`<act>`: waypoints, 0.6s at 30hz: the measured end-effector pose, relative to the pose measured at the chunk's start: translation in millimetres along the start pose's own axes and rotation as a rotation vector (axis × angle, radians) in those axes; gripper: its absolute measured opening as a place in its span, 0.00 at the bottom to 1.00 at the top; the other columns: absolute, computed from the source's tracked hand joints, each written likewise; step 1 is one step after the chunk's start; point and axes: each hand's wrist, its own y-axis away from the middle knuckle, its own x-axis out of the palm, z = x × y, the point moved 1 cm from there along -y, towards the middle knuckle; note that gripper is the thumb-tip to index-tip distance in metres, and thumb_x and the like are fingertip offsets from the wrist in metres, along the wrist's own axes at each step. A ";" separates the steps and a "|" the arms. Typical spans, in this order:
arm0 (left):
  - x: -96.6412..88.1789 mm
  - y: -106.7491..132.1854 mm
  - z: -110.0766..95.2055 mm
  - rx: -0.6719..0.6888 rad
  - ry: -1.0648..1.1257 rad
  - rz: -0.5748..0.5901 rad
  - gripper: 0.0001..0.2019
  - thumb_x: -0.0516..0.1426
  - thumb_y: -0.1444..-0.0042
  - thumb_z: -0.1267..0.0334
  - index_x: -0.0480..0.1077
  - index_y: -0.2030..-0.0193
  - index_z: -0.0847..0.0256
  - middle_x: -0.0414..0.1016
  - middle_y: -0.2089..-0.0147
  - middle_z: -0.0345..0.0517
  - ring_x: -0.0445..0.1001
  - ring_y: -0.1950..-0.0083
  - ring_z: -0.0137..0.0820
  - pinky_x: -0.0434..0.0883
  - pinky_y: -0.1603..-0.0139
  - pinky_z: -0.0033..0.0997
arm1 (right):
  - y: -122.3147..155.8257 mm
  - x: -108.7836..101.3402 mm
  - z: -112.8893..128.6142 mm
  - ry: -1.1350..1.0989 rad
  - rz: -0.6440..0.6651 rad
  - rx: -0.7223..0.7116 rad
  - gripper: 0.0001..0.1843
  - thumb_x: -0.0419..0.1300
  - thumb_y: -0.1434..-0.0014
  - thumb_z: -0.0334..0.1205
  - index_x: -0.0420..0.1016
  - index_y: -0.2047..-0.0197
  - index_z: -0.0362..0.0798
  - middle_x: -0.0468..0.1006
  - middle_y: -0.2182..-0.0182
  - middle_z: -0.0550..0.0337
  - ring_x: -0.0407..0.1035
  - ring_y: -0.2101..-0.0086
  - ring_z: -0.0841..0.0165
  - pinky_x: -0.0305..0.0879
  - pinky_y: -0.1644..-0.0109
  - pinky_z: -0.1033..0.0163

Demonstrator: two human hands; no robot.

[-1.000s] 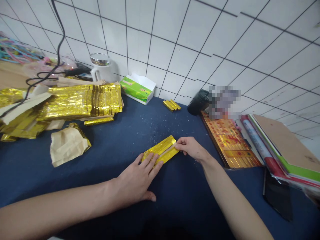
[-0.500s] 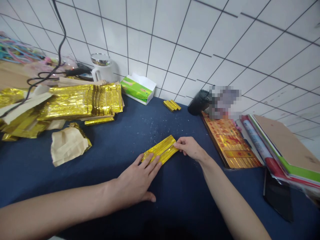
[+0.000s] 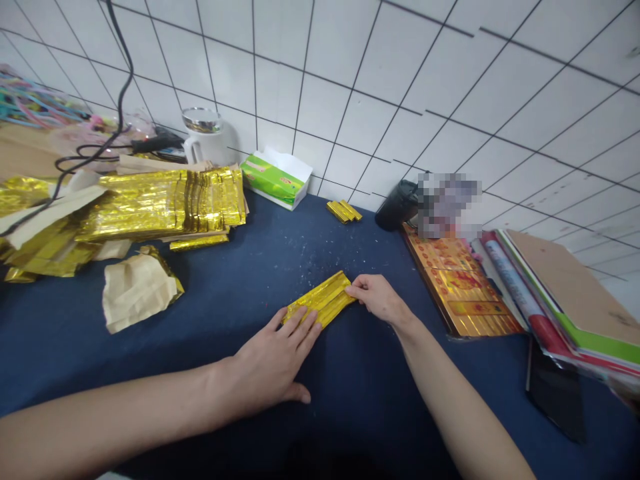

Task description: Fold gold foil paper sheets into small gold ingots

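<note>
A folded strip of gold foil paper [image 3: 325, 293] lies slantwise on the dark blue tabletop [image 3: 235, 300]. My left hand [image 3: 273, 360] rests flat on its near left part, fingers stretched out and thumb apart on the table. At the strip's right end, my right hand [image 3: 377, 295] pinches the edge between thumb and forefinger, with the other fingers curled. Lengthwise creases run along the foil. Beyond it, near the wall, lie a few small folded gold pieces [image 3: 344, 211].
To the left are a stack of gold foil sheets [image 3: 145, 200] and a crumpled beige paper [image 3: 137, 290]. A green tissue pack [image 3: 275, 179], a white mug [image 3: 204, 137] and a black cup [image 3: 397, 203] stand along the tiled wall. Orange-gold printed packets [image 3: 463, 287] and folders [image 3: 575, 287] lie right.
My right hand has shifted very slightly left along the strip's end. The gap between the foil's folds looks narrower. My left hand stays nearly still.
</note>
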 end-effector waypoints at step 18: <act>2.2 -0.8 5.4 0.032 -0.002 0.014 0.46 0.49 0.53 0.35 0.49 0.36 0.70 0.47 0.34 0.62 0.45 0.33 0.49 0.48 0.38 0.50 | 78.8 12.9 54.4 0.444 -0.442 -0.601 0.17 0.45 0.37 0.34 0.71 0.52 0.45 0.73 0.51 0.52 0.63 0.48 0.63 0.53 0.41 0.52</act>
